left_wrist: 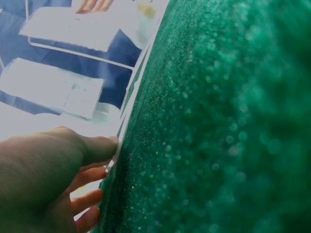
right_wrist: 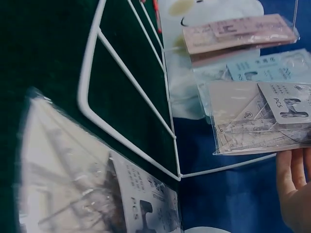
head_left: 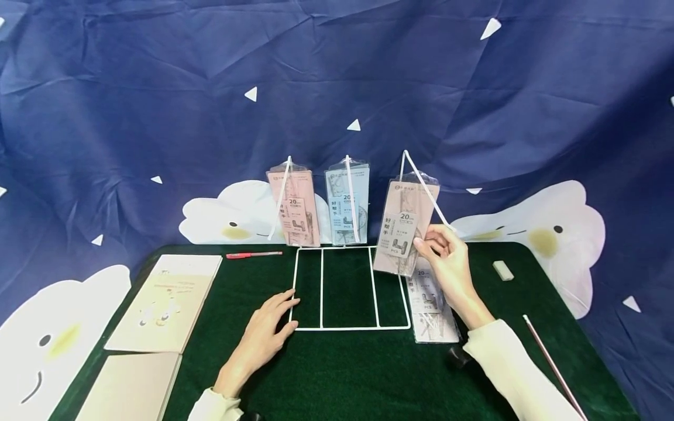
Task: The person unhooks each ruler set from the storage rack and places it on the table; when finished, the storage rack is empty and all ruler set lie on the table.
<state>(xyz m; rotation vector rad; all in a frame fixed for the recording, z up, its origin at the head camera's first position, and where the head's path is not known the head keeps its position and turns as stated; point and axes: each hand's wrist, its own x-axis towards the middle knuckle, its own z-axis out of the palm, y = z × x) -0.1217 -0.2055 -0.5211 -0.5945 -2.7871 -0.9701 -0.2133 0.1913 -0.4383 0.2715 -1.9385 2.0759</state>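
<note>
My right hand (head_left: pixel 447 257) pinches the lower right edge of a beige-pink ruler set (head_left: pixel 404 228) in a clear sleeve, thumb in front. The set tilts at the right arm of a white wire rack (head_left: pixel 350 329), its top close to the arm's tip. In the right wrist view its triangles and rulers show through the plastic. My left hand (head_left: pixel 265 330) rests palm down at the rack's left side, its fingertips at the rod. A pink ruler set (head_left: pixel 302 207) and a blue ruler set (head_left: pixel 347 204) hang on the other two arms.
A pale ruler set (head_left: pixel 433 310) lies on the green cloth (head_left: pixel 347 374) under my right wrist. Notebooks (head_left: pixel 165 304) are at left, near a red pen (head_left: pixel 253 255). An eraser (head_left: pixel 502 270) and a pencil (head_left: pixel 550 359) lie right. A blue curtain (head_left: pixel 316 76) hangs behind.
</note>
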